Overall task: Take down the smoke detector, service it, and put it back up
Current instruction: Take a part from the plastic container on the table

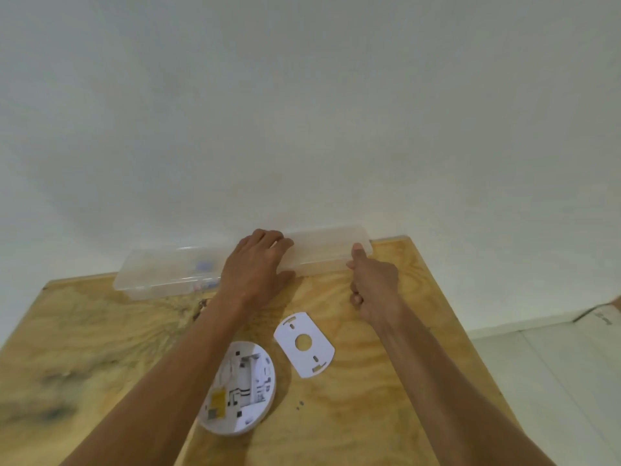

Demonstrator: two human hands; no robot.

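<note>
While plywood table [386, 381] abuts white wall [302, 112], left hand [257, 267] flat, released, on clear box [322, 252]; right hand [373, 287] loosely curled, empty.

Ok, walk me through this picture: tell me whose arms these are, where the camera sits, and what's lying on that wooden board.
There is no machine here. A person wears one wide-angle camera on the head, so you look forward and down along both bare arms. The left hand lies spread on a clear plastic box that stands against the white wall at the far edge of the plywood table. The right hand is at the box's right end, its thumb against the lid; neither hand has lifted anything. Nearer the person lies the round smoke detector, inner side up, already taken down. Beside it, apart, is its flat white mounting plate. Two tiny dark specks, perhaps screws, lie close by.
</note>
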